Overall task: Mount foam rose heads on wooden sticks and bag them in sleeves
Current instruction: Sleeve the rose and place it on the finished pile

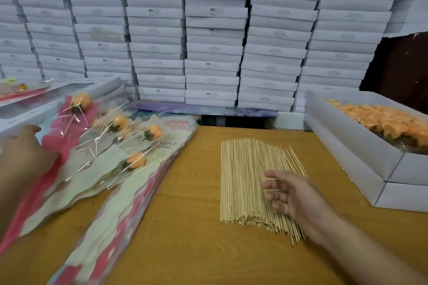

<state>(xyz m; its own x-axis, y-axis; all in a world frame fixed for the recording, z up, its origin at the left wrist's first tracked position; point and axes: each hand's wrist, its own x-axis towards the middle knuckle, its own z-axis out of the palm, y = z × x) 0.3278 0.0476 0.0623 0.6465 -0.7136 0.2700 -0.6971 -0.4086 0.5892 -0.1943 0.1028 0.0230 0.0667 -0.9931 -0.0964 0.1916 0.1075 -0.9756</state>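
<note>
A flat pile of thin wooden sticks [245, 180] lies mid-table. My right hand [294, 194] hovers over its right side, fingers relaxed and spread, holding nothing. Orange foam rose heads [389, 122] fill an open white box [354, 143] at the right. On the left, several bagged roses [136, 162] in clear printed sleeves lie fanned on a stack of pink and cream sleeves [120, 220]. My left hand [23, 155] rests with loose fingers on the bagged roses at the left edge.
The wooden table [185, 227] has bare surface between sleeves and sticks and toward the front. A wall of stacked white boxes [213, 30] stands behind. More white boxes [58, 95] sit at the back left; another lies under the rose box.
</note>
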